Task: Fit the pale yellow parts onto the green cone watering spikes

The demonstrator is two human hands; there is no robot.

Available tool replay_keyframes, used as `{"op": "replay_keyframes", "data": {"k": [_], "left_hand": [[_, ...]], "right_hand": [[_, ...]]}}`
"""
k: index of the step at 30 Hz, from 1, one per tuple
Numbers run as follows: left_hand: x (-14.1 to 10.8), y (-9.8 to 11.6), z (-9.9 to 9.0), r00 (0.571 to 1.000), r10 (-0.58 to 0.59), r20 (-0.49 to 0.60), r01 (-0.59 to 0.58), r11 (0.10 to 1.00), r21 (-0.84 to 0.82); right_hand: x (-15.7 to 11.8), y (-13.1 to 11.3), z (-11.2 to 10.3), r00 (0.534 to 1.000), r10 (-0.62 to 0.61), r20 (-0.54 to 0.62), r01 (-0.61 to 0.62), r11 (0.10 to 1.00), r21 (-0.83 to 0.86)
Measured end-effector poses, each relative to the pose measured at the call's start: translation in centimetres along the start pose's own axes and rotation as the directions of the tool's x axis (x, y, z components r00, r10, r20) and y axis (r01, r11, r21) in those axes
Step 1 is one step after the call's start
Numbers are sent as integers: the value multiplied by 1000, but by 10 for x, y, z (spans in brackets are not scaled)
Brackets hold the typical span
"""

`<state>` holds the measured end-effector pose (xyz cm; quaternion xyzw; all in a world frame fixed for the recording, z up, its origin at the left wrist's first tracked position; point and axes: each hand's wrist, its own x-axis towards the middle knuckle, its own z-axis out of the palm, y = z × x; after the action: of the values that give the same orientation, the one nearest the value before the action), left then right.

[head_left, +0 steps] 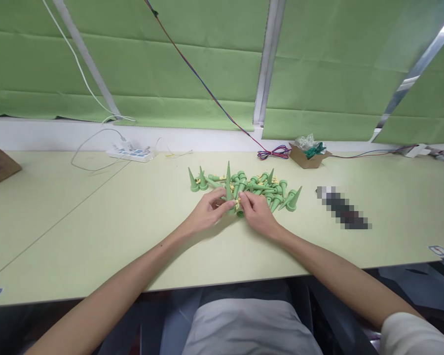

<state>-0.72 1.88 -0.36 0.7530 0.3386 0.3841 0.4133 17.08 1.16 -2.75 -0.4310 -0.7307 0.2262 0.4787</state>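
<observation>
Just in front of a heap of green plastic watering spikes [257, 186], my two hands meet over the table. My left hand [206, 211] is closed, thumb and fingers pinching one side of a small yellow valve [238, 200]. From the other side, the fingertips of my right hand [259, 213] grip the same valve. A tall green spike [228, 175] points up directly behind my left fingers, which hide its lower part. Other yellow valves are mixed among the cone-shaped spikes. Some spikes stand on their wide ends and others lie on their sides.
A white power strip [131, 154] with cables lies at the back left. Behind the heap are a coiled red-and-blue wire [274, 153] and a small cardboard box [308, 160] holding plastic bags. A pixelated dark object [344, 209] is on the right. Brown cardboard [0, 165] sits far left.
</observation>
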Motion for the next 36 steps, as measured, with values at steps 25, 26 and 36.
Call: {"op": "replay_keyframes", "data": {"k": [25,26,36], "left_hand": [[1,-2,1,989,81,-126,-66,991,117],[1,-2,1,988,106,-116,-89,986,142],[1,-6,3,985,136,-109,-102,955,277]], "right_hand": [[-1,0,2,999,-28,39,28,1000,4],[-1,0,2,999,-25,37,25,1000,11],[0,2,2,1000,0,-5,0,999,38]]}}
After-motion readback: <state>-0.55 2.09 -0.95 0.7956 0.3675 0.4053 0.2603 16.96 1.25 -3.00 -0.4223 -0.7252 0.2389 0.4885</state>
